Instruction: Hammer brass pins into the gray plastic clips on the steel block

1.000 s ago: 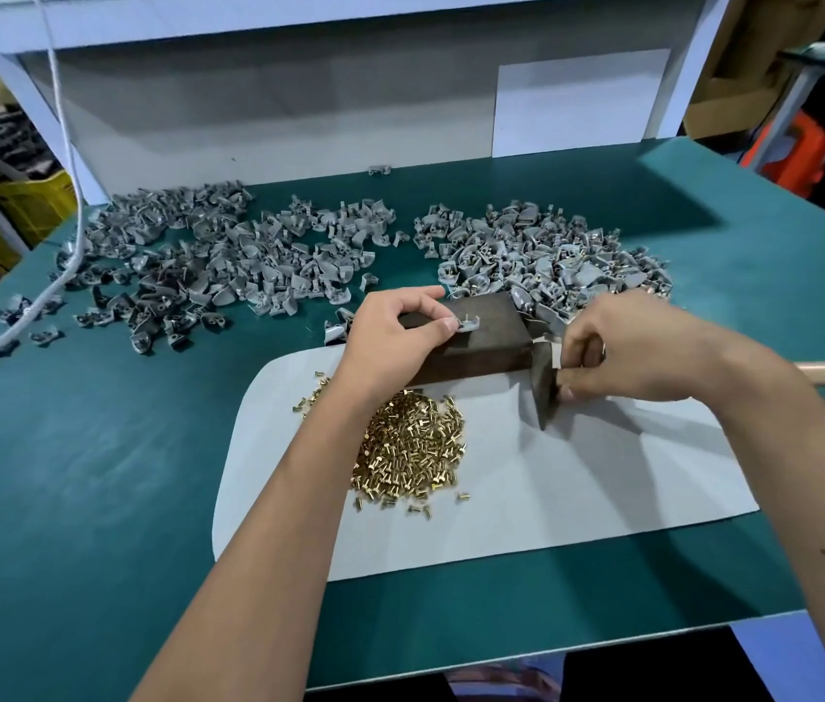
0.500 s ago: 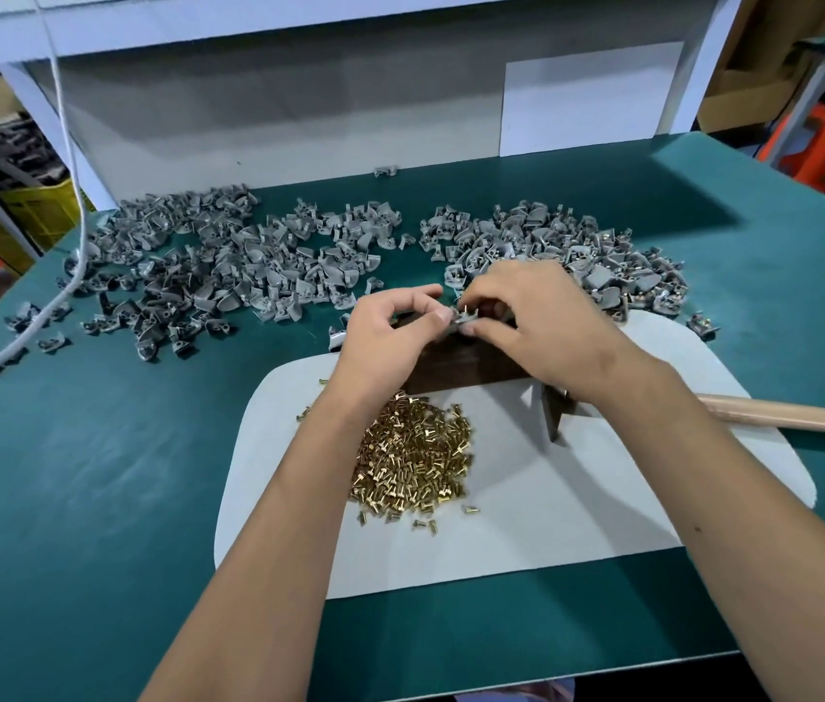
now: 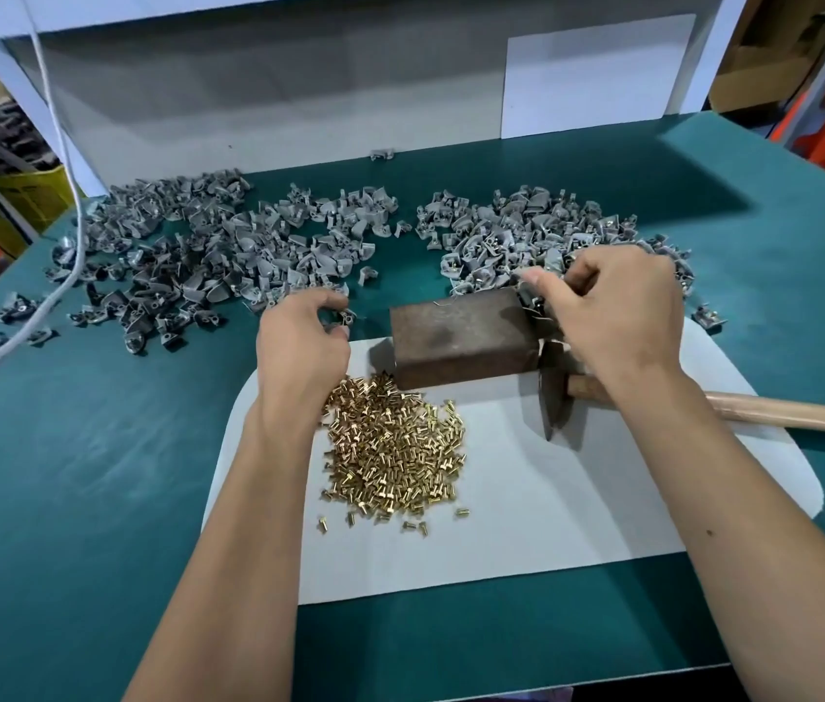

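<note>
a teal-topped workbench (image 3: 71, 499) under a white shelf, seen from my head camera: heaps of gray plastic clips (image 3: 228, 255) lie across the back, and a white mat (image 3: 552, 499) carries a loose pile of small brass pins (image 3: 395, 458). half a second ago both my hands met over the rusty brown steel block (image 3: 461, 336); now its top is bare. my right hand (image 3: 613, 316) has swung to the block's right end, thumb and forefinger pinching a gray clip (image 3: 527, 296), apparently the finished one, headed for the right-hand heap. my left hand (image 3: 299, 342) has moved left of the block, fingers curled round a fresh clip (image 3: 344, 316) at the left heap's edge. the wooden-handled hammer (image 3: 755, 412) lies idle beside the block. one cycle looks closed, and the next clip still needs seating.
</note>
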A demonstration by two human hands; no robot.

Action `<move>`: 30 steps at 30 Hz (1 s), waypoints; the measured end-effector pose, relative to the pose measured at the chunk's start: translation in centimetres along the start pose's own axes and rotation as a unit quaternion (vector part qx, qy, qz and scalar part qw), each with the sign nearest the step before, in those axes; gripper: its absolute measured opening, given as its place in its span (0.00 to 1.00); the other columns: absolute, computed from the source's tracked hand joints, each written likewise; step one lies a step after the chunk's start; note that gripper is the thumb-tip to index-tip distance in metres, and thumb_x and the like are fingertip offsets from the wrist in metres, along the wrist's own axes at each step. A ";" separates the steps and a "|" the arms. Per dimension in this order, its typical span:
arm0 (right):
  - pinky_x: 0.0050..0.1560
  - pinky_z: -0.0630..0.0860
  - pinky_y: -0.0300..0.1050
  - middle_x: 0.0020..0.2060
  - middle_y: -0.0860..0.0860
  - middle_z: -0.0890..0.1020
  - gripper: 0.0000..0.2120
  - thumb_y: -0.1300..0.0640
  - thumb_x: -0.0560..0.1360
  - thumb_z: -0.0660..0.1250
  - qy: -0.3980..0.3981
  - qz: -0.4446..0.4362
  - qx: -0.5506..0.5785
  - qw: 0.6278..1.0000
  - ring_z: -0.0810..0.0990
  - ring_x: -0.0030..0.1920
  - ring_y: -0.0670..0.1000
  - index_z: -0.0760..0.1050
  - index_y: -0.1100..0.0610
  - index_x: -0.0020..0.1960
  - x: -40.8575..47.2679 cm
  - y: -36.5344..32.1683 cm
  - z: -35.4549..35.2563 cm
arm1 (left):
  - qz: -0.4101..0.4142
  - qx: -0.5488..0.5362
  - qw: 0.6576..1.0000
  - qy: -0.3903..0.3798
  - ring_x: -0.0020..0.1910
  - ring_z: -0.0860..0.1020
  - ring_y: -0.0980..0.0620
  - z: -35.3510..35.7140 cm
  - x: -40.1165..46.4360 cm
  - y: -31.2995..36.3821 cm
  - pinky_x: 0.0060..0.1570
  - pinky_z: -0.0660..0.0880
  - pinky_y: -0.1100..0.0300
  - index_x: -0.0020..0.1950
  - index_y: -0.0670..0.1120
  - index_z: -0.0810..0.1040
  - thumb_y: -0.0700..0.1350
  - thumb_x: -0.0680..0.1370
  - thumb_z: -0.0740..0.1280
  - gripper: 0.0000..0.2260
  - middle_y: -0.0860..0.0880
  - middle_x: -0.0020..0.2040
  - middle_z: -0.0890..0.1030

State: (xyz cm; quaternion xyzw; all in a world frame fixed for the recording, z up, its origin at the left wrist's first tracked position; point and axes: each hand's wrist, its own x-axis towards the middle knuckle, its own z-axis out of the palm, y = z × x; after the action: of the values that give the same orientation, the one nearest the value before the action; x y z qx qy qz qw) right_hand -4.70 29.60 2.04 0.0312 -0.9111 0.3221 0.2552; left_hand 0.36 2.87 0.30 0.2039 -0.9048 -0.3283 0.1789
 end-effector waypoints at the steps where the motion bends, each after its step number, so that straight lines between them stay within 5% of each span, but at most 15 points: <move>1: 0.37 0.69 0.43 0.27 0.49 0.78 0.23 0.36 0.73 0.73 -0.004 -0.010 0.006 1.000 0.78 0.32 0.54 0.78 0.55 0.34 -0.1 -0.2 -0.1 | -0.003 -0.002 1.000 0.003 0.40 0.79 0.57 0.0 0.0 0.0 0.54 0.80 0.56 0.61 0.52 0.84 0.37 0.77 0.72 0.15 0.51 0.54 0.85; 5: 0.40 0.70 0.40 0.32 0.47 0.79 0.14 0.45 0.77 0.72 -0.043 -0.146 0.052 0.987 0.77 0.35 0.49 0.79 0.53 0.38 -1.7 -2.6 -0.1 | 0.003 -0.006 1.000 0.014 0.42 0.80 0.57 0.1 0.2 -0.1 0.53 0.80 0.56 0.55 0.51 0.84 0.38 0.76 0.74 0.11 0.51 0.49 0.85; 10: 0.48 0.76 0.44 0.43 0.46 0.79 0.09 0.48 0.78 0.71 -0.183 -0.339 0.067 0.920 0.74 0.46 0.48 0.80 0.54 0.48 -5.0 -5.9 0.7 | 0.018 -0.026 0.999 0.003 0.44 0.82 0.53 -0.2 0.4 -0.2 0.53 0.81 0.55 0.49 0.48 0.84 0.37 0.74 0.77 0.08 0.52 0.45 0.84; 15: 0.53 0.74 0.47 0.53 0.46 0.79 0.19 0.39 0.79 0.64 -0.279 -0.472 -0.011 0.836 0.71 0.55 0.49 0.79 0.50 0.61 -7.1 -8.0 1.7 | 0.008 -0.060 0.998 0.005 0.39 0.80 0.57 -1.0 0.7 -0.3 0.47 0.81 0.62 0.45 0.47 0.83 0.36 0.73 0.78 0.08 0.53 0.40 0.82; 22: 0.54 0.65 0.49 0.57 0.44 0.76 0.15 0.39 0.79 0.64 -0.303 -0.477 -0.066 0.823 0.69 0.63 0.50 0.77 0.46 0.60 -7.5 -8.7 1.9 | -0.050 -0.091 0.995 0.003 0.38 0.82 0.54 -1.5 0.7 -0.6 0.40 0.80 0.65 0.42 0.47 0.84 0.43 0.71 0.81 0.07 0.50 0.38 0.85; 26: 0.55 0.65 0.50 0.55 0.43 0.76 0.12 0.40 0.80 0.64 -0.317 -0.462 -0.085 0.824 0.68 0.63 0.50 0.76 0.46 0.58 -7.5 -9.2 1.8 | -0.024 -0.068 0.997 0.001 0.33 0.81 0.53 -1.8 0.6 -0.8 0.30 0.75 0.67 0.34 0.51 0.82 0.44 0.73 0.79 0.10 0.50 0.35 0.84; 30: 0.55 0.65 0.50 0.54 0.44 0.78 0.10 0.44 0.81 0.64 -0.318 -0.452 -0.082 0.830 0.70 0.60 0.50 0.76 0.47 0.58 -7.7 -9.4 1.4 | -0.001 -0.058 0.998 0.015 0.33 0.80 0.53 -1.9 0.6 -1.0 0.29 0.73 0.69 0.39 0.49 0.85 0.45 0.75 0.78 0.06 0.52 0.36 0.84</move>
State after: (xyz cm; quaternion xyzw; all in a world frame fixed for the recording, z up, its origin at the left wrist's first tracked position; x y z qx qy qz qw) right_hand 3.44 20.50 2.73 0.5189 -0.8493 0.0677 0.0701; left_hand 0.99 0.87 1.10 0.1992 -0.8810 -0.3777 0.2039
